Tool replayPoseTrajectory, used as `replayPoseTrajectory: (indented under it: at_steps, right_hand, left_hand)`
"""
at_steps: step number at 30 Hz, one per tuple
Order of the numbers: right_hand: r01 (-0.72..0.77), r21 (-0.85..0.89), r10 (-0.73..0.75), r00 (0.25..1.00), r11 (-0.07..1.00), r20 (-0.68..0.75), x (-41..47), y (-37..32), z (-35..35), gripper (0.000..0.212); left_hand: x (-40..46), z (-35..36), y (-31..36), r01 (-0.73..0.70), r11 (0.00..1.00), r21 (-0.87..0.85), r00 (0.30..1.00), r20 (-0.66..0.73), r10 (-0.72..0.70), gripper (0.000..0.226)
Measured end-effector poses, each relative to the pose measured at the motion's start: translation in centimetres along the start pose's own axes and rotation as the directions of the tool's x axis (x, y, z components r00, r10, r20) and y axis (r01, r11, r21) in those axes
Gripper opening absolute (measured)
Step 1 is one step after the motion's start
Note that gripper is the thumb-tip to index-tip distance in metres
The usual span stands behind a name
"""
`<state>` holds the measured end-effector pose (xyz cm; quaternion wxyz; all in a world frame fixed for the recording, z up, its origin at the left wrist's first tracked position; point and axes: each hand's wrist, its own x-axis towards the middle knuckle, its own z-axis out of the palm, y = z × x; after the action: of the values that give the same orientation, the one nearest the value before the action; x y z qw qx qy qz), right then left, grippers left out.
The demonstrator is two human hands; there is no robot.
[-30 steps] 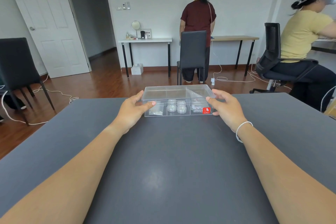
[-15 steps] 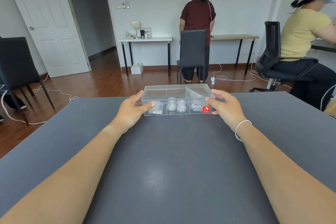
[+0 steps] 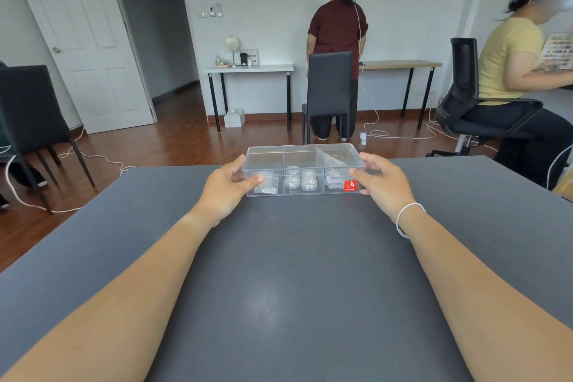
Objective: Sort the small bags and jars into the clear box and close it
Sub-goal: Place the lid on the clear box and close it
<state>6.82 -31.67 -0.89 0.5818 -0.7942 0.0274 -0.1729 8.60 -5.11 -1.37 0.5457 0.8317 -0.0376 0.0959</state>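
Lidded clear box (image 3: 305, 158), jars (image 3: 300, 180) inside

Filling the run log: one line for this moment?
clear box: lid on, contents inside | left hand: grips left end | right hand: grips right end

A clear plastic lidded box (image 3: 305, 158) sat on the dark grey table (image 3: 294, 273) near its far edge. The left hand (image 3: 228, 187) gripped its left end, the right hand (image 3: 383, 186) its right. Inside, small clear bags (image 3: 265, 186) lay left, round clear jars (image 3: 300, 180) in the middle, more small bags (image 3: 335, 180) right.
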Motion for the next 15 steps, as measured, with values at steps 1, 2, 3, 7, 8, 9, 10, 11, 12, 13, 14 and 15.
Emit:
replayPoseTrajectory:
  at_steps: [1,2,3,7,8,9,10,11,12,13,14,15]
  right_hand:
    - [0.003,-0.017,-0.003,1.0,1.0,-0.007,-0.2,0.0,0.0,0.039]
    - [0.01,-0.034,-0.01,1.0,0.999,-0.017,-0.3,0.0,0.0,0.039]
    - [0.014,-0.05,-0.015,1.0,0.999,-0.022,-0.5,-0.1,0.0,0.039]
    - [0.031,-0.064,-0.033,0.999,0.998,-0.043,-1.4,-0.3,-0.1,0.037]
    - [0.033,-0.061,-0.036,0.998,0.998,-0.048,-1.6,-0.3,-0.2,0.037]
    - [0.034,-0.061,-0.037,0.998,0.998,-0.055,-1.8,-0.3,-0.2,0.036]
    - [0.037,-0.069,-0.042,0.997,0.997,-0.068,-2.0,-0.2,-0.3,0.036]
    - [0.041,-0.081,-0.047,0.996,0.996,-0.075,-2.2,-0.2,-0.4,0.036]
    - [0.046,-0.097,-0.054,0.995,0.994,-0.083,-2.4,-0.2,-0.5,0.036]
    - [0.047,-0.113,-0.057,0.995,0.992,-0.086,-2.6,-0.2,-0.6,0.036]
    - [0.055,-0.13,-0.067,0.994,0.99,-0.092,-2.8,-0.1,-0.6,0.037]
    - [0.061,-0.146,-0.074,0.993,0.987,-0.089,-3.1,-0.1,-0.7,0.037]
  left_hand:
    - [-0.1,0.0,0.0,-0.004,1.0,-0.001,1.0,-0.01,0.004,0.07]
    - [-0.2,0.1,0.0,-0.01,1.0,-0.002,1.0,-0.024,0.01,0.069]
    - [-0.3,0.1,0.0,-0.015,1.0,0.001,0.999,-0.038,0.015,0.067]
    - [-1.0,0.1,0.3,-0.018,1.0,0.011,0.996,-0.09,0.019,0.061]
    - [-1.3,0.1,0.4,-0.016,1.0,0.005,0.995,-0.096,0.017,0.06]
    - [-1.6,0.0,0.4,-0.013,1.0,0.003,0.995,-0.1,0.014,0.059]
    - [-1.8,0.0,0.4,-0.014,1.0,0.004,0.994,-0.105,0.014,0.058]
    - [-2.2,0.0,0.5,-0.018,1.0,0.013,0.994,-0.108,0.019,0.057]
    - [-2.5,-0.1,0.5,-0.027,0.999,0.028,0.993,-0.114,0.03,0.056]
    - [-2.7,-0.1,0.6,-0.034,0.998,0.046,0.992,-0.12,0.039,0.055]
    - [-2.9,-0.1,0.6,-0.05,0.997,0.06,0.99,-0.128,0.058,0.054]
    - [-3.3,-0.1,0.7,-0.056,0.995,0.077,0.99,-0.128,0.065,0.053]
